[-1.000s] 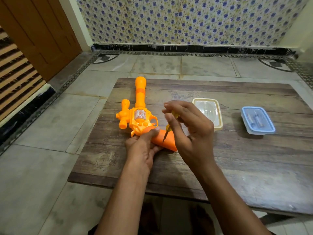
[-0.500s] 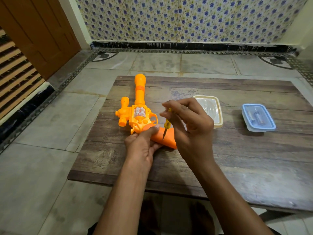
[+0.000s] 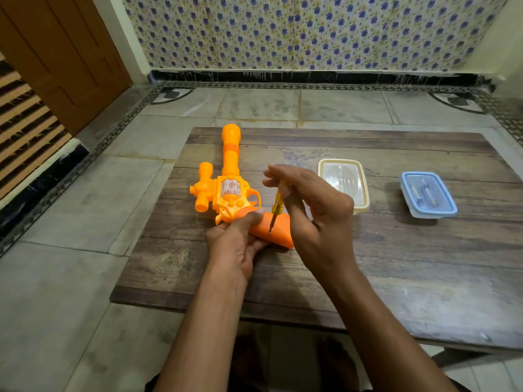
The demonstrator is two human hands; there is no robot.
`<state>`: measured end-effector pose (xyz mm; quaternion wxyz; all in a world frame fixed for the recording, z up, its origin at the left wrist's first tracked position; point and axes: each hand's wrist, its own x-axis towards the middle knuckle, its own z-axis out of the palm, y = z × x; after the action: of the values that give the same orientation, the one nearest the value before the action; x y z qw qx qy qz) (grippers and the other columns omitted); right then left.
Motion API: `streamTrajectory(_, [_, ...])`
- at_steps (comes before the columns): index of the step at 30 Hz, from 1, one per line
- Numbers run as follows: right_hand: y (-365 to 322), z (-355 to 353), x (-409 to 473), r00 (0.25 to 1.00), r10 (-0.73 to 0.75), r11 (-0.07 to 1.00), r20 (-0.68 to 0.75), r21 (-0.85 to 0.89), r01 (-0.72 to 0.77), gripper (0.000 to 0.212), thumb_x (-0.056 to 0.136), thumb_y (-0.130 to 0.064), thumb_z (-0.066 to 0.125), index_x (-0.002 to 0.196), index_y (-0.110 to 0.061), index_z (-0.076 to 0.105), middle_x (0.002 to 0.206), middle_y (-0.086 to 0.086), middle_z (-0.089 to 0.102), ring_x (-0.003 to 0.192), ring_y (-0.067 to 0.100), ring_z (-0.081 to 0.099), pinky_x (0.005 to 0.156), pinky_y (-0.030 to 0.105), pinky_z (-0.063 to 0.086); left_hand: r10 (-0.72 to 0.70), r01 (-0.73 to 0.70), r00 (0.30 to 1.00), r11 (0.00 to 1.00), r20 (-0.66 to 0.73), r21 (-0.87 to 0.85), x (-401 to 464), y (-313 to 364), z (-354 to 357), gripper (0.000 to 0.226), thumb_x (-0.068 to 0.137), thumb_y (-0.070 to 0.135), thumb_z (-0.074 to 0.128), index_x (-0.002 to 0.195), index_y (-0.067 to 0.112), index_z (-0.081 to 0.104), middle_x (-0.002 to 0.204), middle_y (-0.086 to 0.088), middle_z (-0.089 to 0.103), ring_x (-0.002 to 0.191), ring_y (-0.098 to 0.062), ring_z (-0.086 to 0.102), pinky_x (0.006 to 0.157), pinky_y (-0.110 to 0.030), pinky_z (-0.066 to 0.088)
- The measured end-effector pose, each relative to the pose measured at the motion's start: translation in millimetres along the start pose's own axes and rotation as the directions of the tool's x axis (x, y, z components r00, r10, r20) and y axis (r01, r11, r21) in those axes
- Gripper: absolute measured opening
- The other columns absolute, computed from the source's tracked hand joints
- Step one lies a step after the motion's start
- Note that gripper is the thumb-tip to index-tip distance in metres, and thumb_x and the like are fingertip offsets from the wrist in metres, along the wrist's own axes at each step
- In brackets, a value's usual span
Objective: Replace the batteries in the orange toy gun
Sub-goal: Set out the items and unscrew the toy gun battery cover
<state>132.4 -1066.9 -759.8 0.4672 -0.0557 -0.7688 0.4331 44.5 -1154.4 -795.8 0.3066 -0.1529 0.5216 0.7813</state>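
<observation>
Head view: a dark, worn wooden surface [image 3: 396,264] is seen from above, and the long orange plastic toy gun [image 3: 226,190] is laid flat on its left part, barrel pointing away and handle turned toward the person. Well apart to the right, a clear rectangular container with a cream rim [image 3: 343,183] and a clear lidded box with a blue rim [image 3: 428,193] are set side by side; small cylindrical items are visible in the blue one, too blurred to be named. The gun's handle is gripped and steadied by the left hand [image 3: 235,244]. A small screwdriver with a yellow handle [image 3: 276,203] is pinched between the fingertips of the right hand [image 3: 319,219], and its tip is set on the flat of the handle. The step in hand is judged to be the loosening of the battery-cover screw. Steady downward pressure and continued turning are called for next, the gun being kept from rotating, until the screw can be lifted out and the cover removed.
</observation>
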Motion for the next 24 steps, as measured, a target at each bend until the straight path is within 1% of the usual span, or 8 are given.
streamTrajectory(2, [-1.3, 1.0, 0.2, 0.999, -0.032, 0.998, -0.003, -0.054, 0.032, 0.018, 0.093, -0.004, 0.071, 0.111, 0.000, 0.075, 0.106, 0.009, 0.072, 0.100, 0.015, 0.072, 0.085, 0.033, 0.058, 0.006, -0.006, 1.000, 1.000, -0.007, -0.006, 1.5, -0.8, -0.5, 0.033, 0.085, -0.009, 0.070, 0.115, 0.002, 0.066, 0.108, -0.023, 0.072, 0.097, -0.035, 0.071, 0.049, -0.042, 0.060])
streamTrajectory(5, [-0.6, 3.2, 0.0, 0.998, -0.044, 0.994, -0.038, -0.100, 0.040, 0.022, 0.090, 0.002, 0.074, 0.110, -0.003, 0.077, 0.098, 0.012, 0.062, 0.091, 0.017, 0.069, 0.079, 0.023, 0.054, 0.012, -0.012, 1.000, 1.000, 0.002, -0.008, 2.4, -1.3, -1.1, 0.023, 0.085, -0.010, 0.069, 0.102, 0.006, 0.066, 0.100, -0.020, 0.073, 0.093, -0.034, 0.072, 0.052, -0.045, 0.062])
streamTrajectory(7, [1.6, 4.1, -0.6, 0.998, -0.047, 0.993, -0.049, -0.106, 0.042, 0.028, 0.091, 0.008, 0.069, 0.116, -0.002, 0.075, 0.097, 0.013, 0.066, 0.092, 0.018, 0.070, 0.079, 0.028, 0.057, 0.008, -0.008, 1.000, 1.000, 0.002, -0.010, 2.4, -0.8, -0.4, 0.023, 0.085, -0.009, 0.070, 0.099, 0.008, 0.066, 0.099, -0.019, 0.073, 0.093, -0.034, 0.072, 0.056, -0.048, 0.063])
streamTrajectory(10, [2.2, 2.7, -2.1, 0.999, -0.031, 0.996, -0.040, -0.090, 0.027, 0.026, 0.095, 0.000, 0.062, 0.119, 0.000, 0.072, 0.103, 0.009, 0.073, 0.098, 0.018, 0.071, 0.081, 0.038, 0.058, 0.003, -0.003, 1.000, 1.000, -0.002, -0.012, 2.0, -0.7, -0.3, 0.024, 0.084, -0.009, 0.071, 0.099, 0.008, 0.065, 0.096, -0.017, 0.073, 0.090, -0.031, 0.072, 0.058, -0.048, 0.063])
streamTrajectory(14, [-2.4, 3.6, -2.7, 0.999, -0.029, 0.993, -0.039, -0.112, 0.025, 0.016, 0.094, -0.009, 0.071, 0.108, -0.002, 0.075, 0.100, 0.008, 0.068, 0.094, 0.016, 0.067, 0.076, 0.036, 0.056, -0.009, 0.009, 1.000, 1.000, -0.020, -0.003, 4.0, -1.5, -1.6, 0.034, 0.083, -0.008, 0.072, 0.115, 0.002, 0.065, 0.104, -0.022, 0.073, 0.093, -0.033, 0.072, 0.050, -0.042, 0.061])
streamTrajectory(17, [-2.1, 4.6, -1.8, 0.997, -0.040, 0.992, -0.063, -0.126, 0.032, 0.015, 0.091, -0.004, 0.074, 0.105, -0.001, 0.077, 0.095, 0.010, 0.067, 0.089, 0.018, 0.067, 0.074, 0.035, 0.055, 0.006, -0.007, 1.000, 1.000, -0.016, -0.010, 3.8, -1.8, -1.7, 0.027, 0.083, -0.009, 0.072, 0.106, 0.004, 0.065, 0.105, -0.023, 0.073, 0.095, -0.035, 0.072, 0.055, -0.046, 0.063])
streamTrajectory(20, [-1.5, 1.3, -1.8, 0.999, -0.027, 0.995, -0.047, -0.102, 0.022, 0.024, 0.094, 0.005, 0.063, 0.114, 0.001, 0.074, 0.101, 0.009, 0.074, 0.096, 0.015, 0.071, 0.083, 0.030, 0.057, 0.006, -0.006, 1.000, 1.000, 0.007, -0.021, 0.6, -0.4, -0.5, 0.022, 0.083, -0.010, 0.072, 0.095, 0.008, 0.066, 0.091, -0.016, 0.074, 0.088, -0.030, 0.073, 0.058, -0.048, 0.063])
streamTrajectory(24, [-1.6, 1.0, -1.8, 0.999, -0.024, 0.996, -0.040, -0.092, 0.021, 0.017, 0.096, -0.003, 0.068, 0.110, 0.000, 0.076, 0.102, 0.009, 0.071, 0.097, 0.018, 0.070, 0.079, 0.034, 0.057, 0.001, -0.001, 1.000, 1.000, 0.002, -0.013, 1.3, -0.1, -0.9, 0.025, 0.084, -0.009, 0.072, 0.103, 0.006, 0.065, 0.098, -0.019, 0.073, 0.093, -0.033, 0.072, 0.055, -0.046, 0.063])
